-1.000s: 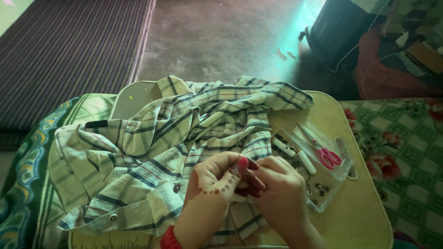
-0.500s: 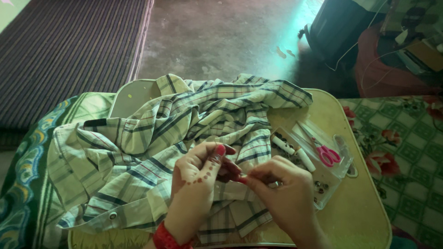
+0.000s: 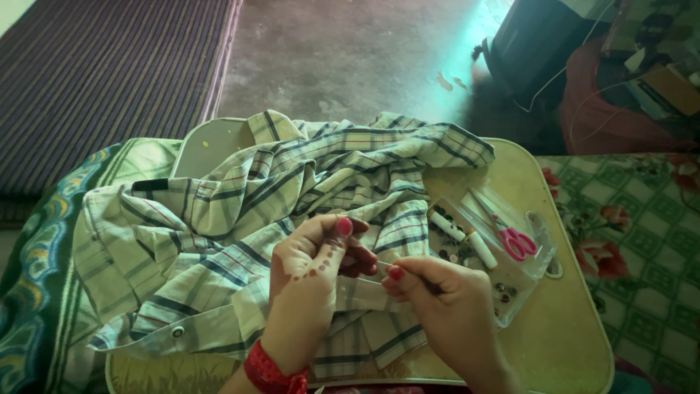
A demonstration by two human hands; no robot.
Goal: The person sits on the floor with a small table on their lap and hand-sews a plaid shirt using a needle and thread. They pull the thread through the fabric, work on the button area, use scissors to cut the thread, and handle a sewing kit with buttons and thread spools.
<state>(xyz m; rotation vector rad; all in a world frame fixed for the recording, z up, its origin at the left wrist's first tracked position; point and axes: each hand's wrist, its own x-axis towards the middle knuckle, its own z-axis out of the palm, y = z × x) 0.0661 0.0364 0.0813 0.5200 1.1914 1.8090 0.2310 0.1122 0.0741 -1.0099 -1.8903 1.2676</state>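
Observation:
A crumpled cream plaid shirt (image 3: 240, 219) lies over a small pale table (image 3: 554, 328). My left hand (image 3: 313, 270) hovers above the shirt's lower edge with fingers pinched together, red nails and a red bracelet at the wrist. My right hand (image 3: 445, 306) is just to its right, thumb and forefinger pinched on a thin needle or thread that runs toward the left fingertips. What the left fingers pinch is too small to tell. A snap button (image 3: 177, 332) shows on the shirt's hem at the lower left.
A clear plastic sewing box (image 3: 503, 292) sits at the table's right, holding pink-handled scissors (image 3: 510, 233), white thread spools (image 3: 467, 241) and small buttons. A floral green cloth (image 3: 642, 292) lies right, a striped rug (image 3: 102, 80) far left, a dark bin (image 3: 539, 44) beyond.
Both hands have risen slightly off the shirt and drawn a little apart, the right hand pulling to the right with the fine needle or thread between them.

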